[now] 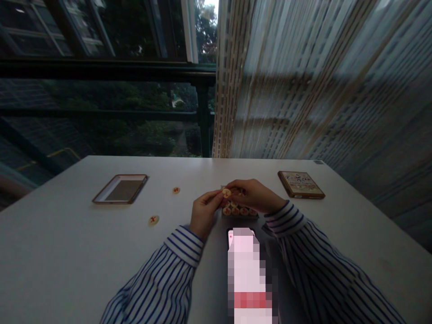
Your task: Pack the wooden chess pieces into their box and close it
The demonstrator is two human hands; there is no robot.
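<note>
A round, pale Chinese chess piece (226, 193) with a red character is pinched between thumb and index finger of my left hand (205, 210). From the other side, the closed fingers of my right hand (258, 194) reach the same piece. Just beneath my hands is a shallow box of Chinese chess pieces (235, 211), set in rows with red characters. My right hand hides its far right part. Two loose pieces lie left of my hands: one piece (176, 190) farther back, another piece (153, 220) nearer me.
An open box lid or tray (146, 180) lies on the white table (84, 252) at the left. A flat printed box (301, 185) rests at the right. Close to me is a phone (230, 233), mostly blurred out. Railing and a curtain stand beyond the table.
</note>
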